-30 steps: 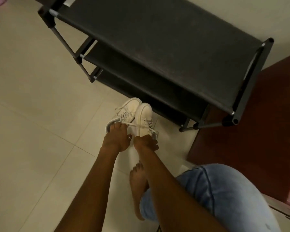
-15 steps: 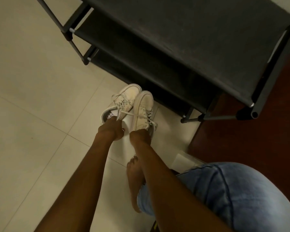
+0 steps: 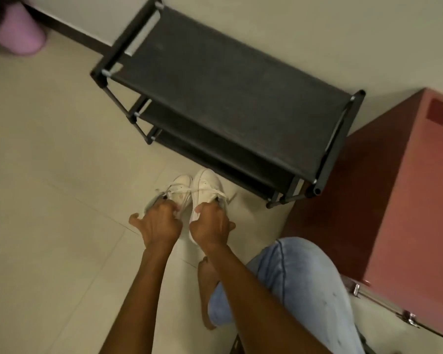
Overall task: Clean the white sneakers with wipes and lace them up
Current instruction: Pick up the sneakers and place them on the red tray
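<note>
Two white sneakers (image 3: 204, 183) sit side by side on the floor (image 3: 62, 226), touching the far side of the hands; left hand (image 3: 159, 223) and right hand (image 3: 210, 224), fingers curled, pinch the laces (image 3: 179, 186). A rack (image 3: 228, 85) stands beyond.

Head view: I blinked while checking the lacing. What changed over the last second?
The camera swung, now showing the whole shoe rack and a pink bin. The left hand spread its thumb, still pinching the laces; the right hand still grips the right sneaker. Both white sneakers stayed side by side on the floor.
</note>
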Tool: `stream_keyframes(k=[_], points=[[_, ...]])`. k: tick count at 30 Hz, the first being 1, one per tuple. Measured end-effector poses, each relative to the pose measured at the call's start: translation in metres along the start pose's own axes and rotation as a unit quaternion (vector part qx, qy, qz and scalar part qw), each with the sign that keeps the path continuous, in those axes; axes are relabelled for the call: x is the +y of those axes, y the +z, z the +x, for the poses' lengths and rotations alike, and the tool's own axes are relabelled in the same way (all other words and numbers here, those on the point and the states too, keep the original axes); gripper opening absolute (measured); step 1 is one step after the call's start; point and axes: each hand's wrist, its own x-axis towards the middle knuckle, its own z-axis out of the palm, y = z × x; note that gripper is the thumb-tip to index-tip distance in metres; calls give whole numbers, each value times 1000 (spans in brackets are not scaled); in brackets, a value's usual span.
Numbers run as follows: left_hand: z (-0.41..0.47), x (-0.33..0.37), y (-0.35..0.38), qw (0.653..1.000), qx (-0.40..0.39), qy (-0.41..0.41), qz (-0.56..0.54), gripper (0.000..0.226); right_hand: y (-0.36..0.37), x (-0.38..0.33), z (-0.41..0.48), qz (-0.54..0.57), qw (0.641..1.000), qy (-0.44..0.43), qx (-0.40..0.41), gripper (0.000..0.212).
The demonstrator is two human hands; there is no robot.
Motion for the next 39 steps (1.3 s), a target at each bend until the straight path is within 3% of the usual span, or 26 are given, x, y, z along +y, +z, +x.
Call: stream_keyframes(k=[4, 8, 12, 18, 22, 27, 34, 39], points=[[-42, 10, -63, 993, 50, 13, -105, 32, -42, -7, -50, 5, 994, -110, 1, 37], [-90, 30, -127, 986, 132, 8, -104, 36, -87, -13, -103, 19, 984, -179, 16, 43], [-144, 68, -178, 969, 227, 11, -97, 32, -137, -14, -154, 45, 967, -236, 80, 47], [-219, 146, -223, 940, 301, 117, -110, 31, -237, 28, -216, 69, 938, -276, 198, 52], [-270, 211, -224, 926, 278, 218, -131, 28, -290, 92, -245, 63, 918, -264, 290, 55], [-337, 282, -191, 912, 204, 326, -143, 25, -329, 184, -278, 10, 896, -186, 403, 53], [-380, 329, -123, 870, 145, 465, -71, 33, -334, 271, -296, -68, 923, -24, 378, 52], [-364, 344, -81, 884, 97, 457, -7, 27, -325, 294, -271, -73, 943, 15, 323, 36]])
